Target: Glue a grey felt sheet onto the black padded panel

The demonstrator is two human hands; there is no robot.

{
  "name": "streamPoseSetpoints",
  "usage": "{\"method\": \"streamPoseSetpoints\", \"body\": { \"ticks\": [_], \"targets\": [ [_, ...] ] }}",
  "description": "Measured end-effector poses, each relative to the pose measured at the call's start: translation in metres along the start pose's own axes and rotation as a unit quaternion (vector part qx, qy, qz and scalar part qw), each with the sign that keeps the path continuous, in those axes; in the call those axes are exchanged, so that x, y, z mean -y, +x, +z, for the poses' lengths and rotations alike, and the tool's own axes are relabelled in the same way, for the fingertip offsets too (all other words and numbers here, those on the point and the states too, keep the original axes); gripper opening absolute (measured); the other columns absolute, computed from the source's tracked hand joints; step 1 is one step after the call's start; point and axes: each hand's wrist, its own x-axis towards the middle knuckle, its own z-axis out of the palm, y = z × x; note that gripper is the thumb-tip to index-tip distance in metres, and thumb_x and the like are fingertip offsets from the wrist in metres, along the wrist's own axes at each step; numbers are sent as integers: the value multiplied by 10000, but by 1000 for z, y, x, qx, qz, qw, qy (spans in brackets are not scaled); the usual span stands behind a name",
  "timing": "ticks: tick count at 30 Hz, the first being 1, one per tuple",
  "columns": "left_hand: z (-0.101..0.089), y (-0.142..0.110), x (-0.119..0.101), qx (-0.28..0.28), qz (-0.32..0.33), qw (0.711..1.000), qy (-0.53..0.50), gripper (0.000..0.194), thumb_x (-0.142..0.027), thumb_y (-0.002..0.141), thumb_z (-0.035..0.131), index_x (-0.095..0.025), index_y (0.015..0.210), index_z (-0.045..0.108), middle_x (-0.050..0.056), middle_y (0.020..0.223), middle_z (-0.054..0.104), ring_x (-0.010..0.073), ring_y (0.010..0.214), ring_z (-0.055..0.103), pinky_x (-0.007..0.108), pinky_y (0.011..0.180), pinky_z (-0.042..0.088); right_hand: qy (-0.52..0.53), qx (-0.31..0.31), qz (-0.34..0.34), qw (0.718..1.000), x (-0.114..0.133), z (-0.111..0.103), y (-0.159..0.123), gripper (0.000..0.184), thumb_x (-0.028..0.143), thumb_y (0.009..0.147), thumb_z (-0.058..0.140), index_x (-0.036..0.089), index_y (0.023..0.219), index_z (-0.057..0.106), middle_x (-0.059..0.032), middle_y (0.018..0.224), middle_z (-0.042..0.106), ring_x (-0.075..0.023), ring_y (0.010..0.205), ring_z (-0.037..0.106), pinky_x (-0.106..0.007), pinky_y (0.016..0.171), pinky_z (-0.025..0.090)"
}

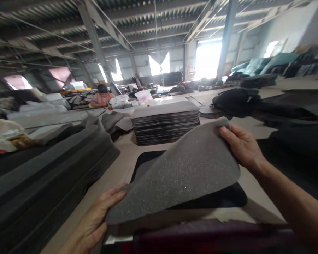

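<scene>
A grey felt-like mat with rounded corners is stretched between my two hands, tilted with its right side raised. My right hand pinches its upper right corner, thumb on the near face. At the lower left, my left hand grips the opposite edge; part of its fingers is hidden by the mat. Beneath lies a black mat with rounded corners, flat on the table and partly covered. Just behind it stands a neat stack of similar grey and black mats.
Long folded piles of dark grey sheet material lie to the left. At right are a black bundle and more dark material. White plastic bags sit farther back, near another person. Dark purple fabric is at the near edge.
</scene>
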Motion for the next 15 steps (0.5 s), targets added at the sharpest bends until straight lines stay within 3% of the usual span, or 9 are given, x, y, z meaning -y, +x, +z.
{"method": "streamPoseSetpoints", "body": {
  "ticks": [2,4,6,8,12,15],
  "targets": [
    [0,2,-5,11,13,1000,5,801,-148,594,878,-112,1330,566,156,1092,738,241,751,739,286,649,626,4,0,-28,1000,4,-1,3,357,565,878,681,226,984,715,-6,800,593,-154,668,516,-235,553,391],
    [0,6,-11,-1,76,997,8,851,-157,585,878,-219,1370,556,111,1198,712,217,764,736,277,654,626,11,-5,-22,1000,5,-5,4,368,562,860,694,210,963,714,-7,785,587,-145,644,508,-229,529,376],
    [1,14,-16,-38,170,985,14,869,-171,606,861,-346,1393,537,45,1345,642,176,786,728,252,667,620,12,5,32,999,-2,-10,1,398,570,828,715,196,965,710,-10,757,595,-145,606,509,-231,502,373],
    [1,26,-15,-62,220,973,39,850,-216,634,842,-414,1397,525,7,1387,614,148,755,714,247,657,614,-12,32,110,993,-17,-17,-5,428,581,802,720,185,965,703,-12,726,608,-151,569,514,-238,480,376],
    [-4,57,-1,-35,199,967,153,676,-425,661,821,-276,1297,648,61,1158,733,185,776,710,229,625,582,-87,82,206,971,-64,-26,-23,407,558,808,667,170,931,689,-33,741,652,-178,590,569,-253,493,417],
    [-6,75,9,-50,229,931,279,549,-511,697,753,-240,1174,727,63,1099,753,231,928,711,222,667,572,-109,93,227,963,-92,-29,-33,383,529,821,636,163,920,695,-43,747,665,-189,607,592,-256,497,424]
  ]
}}
